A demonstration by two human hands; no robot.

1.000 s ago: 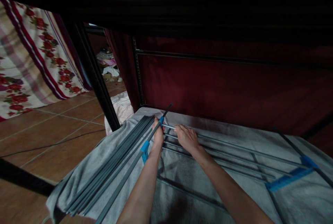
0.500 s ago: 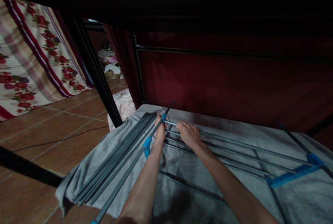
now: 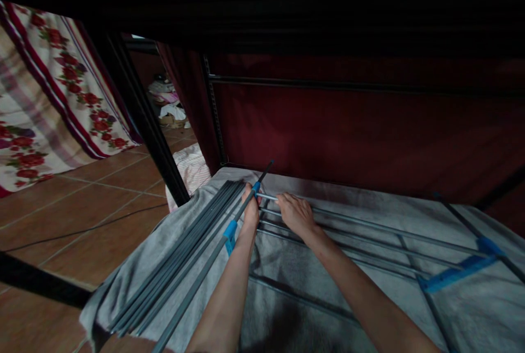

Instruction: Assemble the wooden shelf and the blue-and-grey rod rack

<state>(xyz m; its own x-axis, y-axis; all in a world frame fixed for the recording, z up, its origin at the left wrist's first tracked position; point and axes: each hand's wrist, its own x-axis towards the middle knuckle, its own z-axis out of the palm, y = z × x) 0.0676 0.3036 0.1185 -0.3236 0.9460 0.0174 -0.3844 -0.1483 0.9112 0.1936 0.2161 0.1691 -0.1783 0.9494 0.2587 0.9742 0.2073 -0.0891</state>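
Observation:
My left hand (image 3: 251, 209) is closed around the blue plastic connector (image 3: 256, 187) near the far end of a long grey pole (image 3: 197, 283). A second blue piece (image 3: 230, 232) sits lower on that pole. My right hand (image 3: 296, 212) grips a thin grey rod (image 3: 266, 196), whose left end meets the connector at my left hand. Several parallel rods (image 3: 381, 243) run beneath my right hand and forearm to a blue bracket (image 3: 455, 276) at the right. My fingers partly hide the joint.
A bundle of loose grey rods (image 3: 176, 257) lies on the grey cloth (image 3: 135, 287) left of the pole. Black frame posts (image 3: 151, 128) and a dark overhead edge surround the space. Behind hangs a dark red curtain (image 3: 348, 128). A cable (image 3: 94, 227) crosses the tiled floor.
The view has shifted slightly, so the scene sits a little further left and lower at the left side. Both hands keep nearly the same hold on the frame.

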